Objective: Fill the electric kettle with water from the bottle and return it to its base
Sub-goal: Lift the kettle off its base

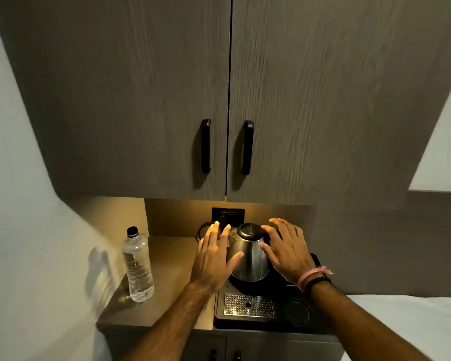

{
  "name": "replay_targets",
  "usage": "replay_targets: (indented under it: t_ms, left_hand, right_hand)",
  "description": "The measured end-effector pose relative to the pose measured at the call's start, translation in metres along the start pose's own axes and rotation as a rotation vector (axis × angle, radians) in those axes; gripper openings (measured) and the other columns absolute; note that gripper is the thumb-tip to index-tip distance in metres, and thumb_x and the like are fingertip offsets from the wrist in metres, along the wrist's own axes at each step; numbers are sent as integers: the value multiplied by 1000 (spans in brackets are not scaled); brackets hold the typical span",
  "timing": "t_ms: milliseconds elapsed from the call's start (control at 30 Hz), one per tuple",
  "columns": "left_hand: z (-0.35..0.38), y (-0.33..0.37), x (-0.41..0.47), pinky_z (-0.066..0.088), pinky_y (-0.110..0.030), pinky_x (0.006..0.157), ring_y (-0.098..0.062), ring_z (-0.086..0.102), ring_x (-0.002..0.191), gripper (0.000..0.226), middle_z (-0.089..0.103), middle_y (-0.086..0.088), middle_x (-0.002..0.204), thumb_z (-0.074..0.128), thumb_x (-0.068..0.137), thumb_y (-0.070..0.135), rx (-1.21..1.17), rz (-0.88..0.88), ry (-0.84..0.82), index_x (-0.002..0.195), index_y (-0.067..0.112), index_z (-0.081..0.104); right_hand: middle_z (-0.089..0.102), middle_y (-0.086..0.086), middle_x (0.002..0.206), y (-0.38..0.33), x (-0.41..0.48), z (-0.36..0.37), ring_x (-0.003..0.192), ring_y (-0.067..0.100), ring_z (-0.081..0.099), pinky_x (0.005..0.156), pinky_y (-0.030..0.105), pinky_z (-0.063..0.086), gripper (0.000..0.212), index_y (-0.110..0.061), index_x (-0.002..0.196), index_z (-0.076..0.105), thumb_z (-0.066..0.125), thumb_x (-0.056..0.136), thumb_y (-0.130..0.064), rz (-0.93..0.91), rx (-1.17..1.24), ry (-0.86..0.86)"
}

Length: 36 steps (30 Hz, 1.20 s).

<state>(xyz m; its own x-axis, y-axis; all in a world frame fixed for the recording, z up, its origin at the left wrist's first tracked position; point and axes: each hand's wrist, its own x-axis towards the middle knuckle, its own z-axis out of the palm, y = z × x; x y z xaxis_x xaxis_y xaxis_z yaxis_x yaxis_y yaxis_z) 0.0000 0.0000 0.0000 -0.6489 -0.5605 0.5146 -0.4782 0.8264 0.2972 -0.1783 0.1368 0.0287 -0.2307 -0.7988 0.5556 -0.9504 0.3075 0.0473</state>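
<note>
A steel electric kettle (250, 254) with a dark lid stands on its black base on a black tray (258, 321), under the lit niche. My left hand (214, 259) hovers at its left side, fingers spread, thumb close to the kettle's wall. On the right, my right hand (287, 248) is spread over the handle side, fingers by the lid; the handle itself is hidden. Neither hand holds anything. A clear plastic water bottle (138, 267) with a black cap on stands upright on the counter, well left of the kettle.
The tray has a perforated metal drip grid (248, 304) and a round recess (297, 311) at the front. A wall socket (228, 214) with a plug and cord sits behind the kettle. Upper cabinet doors (229, 100) hang overhead. A white wall closes the left side.
</note>
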Motion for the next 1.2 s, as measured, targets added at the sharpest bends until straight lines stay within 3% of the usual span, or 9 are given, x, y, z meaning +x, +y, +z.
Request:
replay_targets:
  t_ms: [167, 300, 500, 633, 767, 900, 967, 1067, 1200]
  left_hand:
    - [45, -9, 31, 26, -45, 117, -23, 18, 150, 85, 21, -8, 162, 45, 90, 67, -33, -83, -148, 156, 22, 16]
    - [67, -10, 58, 28, -46, 118, -21, 20, 149, 103, 23, -6, 162, 60, 80, 70, -182, -227, -253, 157, 20, 13]
    - [89, -7, 75, 32, -44, 116, -27, 27, 147, 133, 29, -8, 160, 81, 62, 65, -387, -464, -395, 157, 13, 5]
    - [101, -4, 77, 31, -45, 116, -28, 26, 147, 141, 28, -8, 161, 87, 54, 62, -503, -560, -368, 157, 17, 2]
    - [104, 0, 77, 32, -48, 116, -28, 28, 146, 143, 31, -7, 160, 89, 50, 60, -591, -607, -331, 157, 18, 3]
    - [104, 0, 75, 31, -48, 116, -28, 27, 147, 140, 29, -6, 160, 91, 51, 55, -637, -605, -285, 157, 18, 7]
    - [106, -2, 74, 29, -48, 116, -29, 25, 147, 141, 27, -7, 161, 93, 51, 52, -682, -625, -277, 157, 17, 7]
    - [109, -5, 73, 32, -47, 114, -29, 27, 146, 139, 29, -7, 159, 93, 49, 52, -737, -656, -287, 156, 15, 13]
    - [112, -6, 71, 42, -42, 105, -26, 44, 134, 128, 47, -4, 145, 95, 48, 48, -847, -684, -292, 150, 21, 21]
  right_hand:
    - [57, 0, 125, 24, 38, 40, 118, 23, 50, 99, 38, 40, 61, -25, 127, 56, 27, 89, -63, 195, 40, -208]
    - [57, 4, 127, 32, 69, 63, 120, 26, 48, 102, 43, 36, 60, -26, 127, 54, 40, 88, -69, 383, 199, -426]
    - [50, 18, 138, 35, 95, 99, 128, 39, 43, 104, 53, 41, 102, -13, 129, 54, 47, 63, -91, 648, 420, -584]
    - [50, 19, 136, 31, 101, 105, 127, 38, 42, 101, 50, 43, 88, -9, 124, 57, 61, 68, -77, 679, 389, -572]
    - [61, 16, 111, 30, 99, 106, 107, 34, 52, 85, 42, 47, 60, -10, 88, 64, 59, 73, -67, 636, 373, -512]
    - [65, 14, 87, 33, 100, 103, 87, 33, 59, 72, 36, 44, 56, -12, 66, 60, 51, 82, -64, 653, 461, -473]
    - [66, 14, 86, 39, 100, 102, 89, 34, 62, 72, 34, 39, 58, -8, 78, 68, 43, 91, -59, 683, 531, -502]
    - [65, 23, 114, 54, 96, 101, 109, 39, 59, 77, 33, 34, 51, -3, 119, 64, 36, 102, -41, 772, 646, -476]
    - [60, 13, 125, 65, 81, 94, 109, 28, 57, 79, 16, 43, 49, -7, 125, 61, 36, 103, -42, 858, 867, -444]
